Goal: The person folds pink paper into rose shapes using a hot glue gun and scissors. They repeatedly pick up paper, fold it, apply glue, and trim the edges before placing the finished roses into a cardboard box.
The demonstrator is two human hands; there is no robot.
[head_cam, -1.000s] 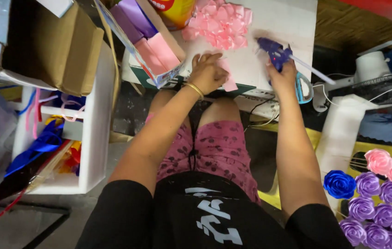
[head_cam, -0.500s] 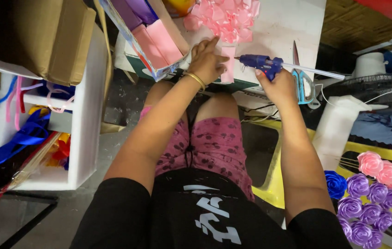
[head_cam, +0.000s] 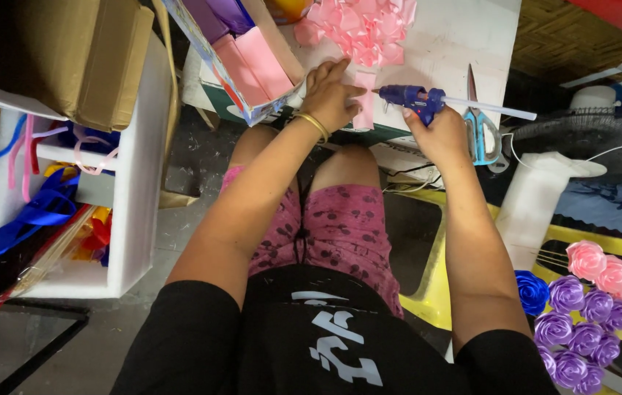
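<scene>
White tabletop (head_cam: 464,36): right hand (head_cam: 439,135) grips blue glue gun (head_cam: 415,99), nozzle pointing left at pink ribbon (head_cam: 363,102) under left hand (head_cam: 329,95).

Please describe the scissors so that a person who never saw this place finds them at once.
Look at the white table at the top. The scissors lie flat near its front edge, just right of the right hand holding the blue glue gun. Their light blue handles and bare metal blades set them apart.

on the worktop (head_cam: 472,36): ribbon pile (head_cam: 361,28) at the back, scissors (head_cam: 480,128) right of the glue gun (head_cam: 417,101)
left: box (head_cam: 241,55), shelf (head_cam: 139,183)
lower right: ribbon roses (head_cam: 581,314)
</scene>
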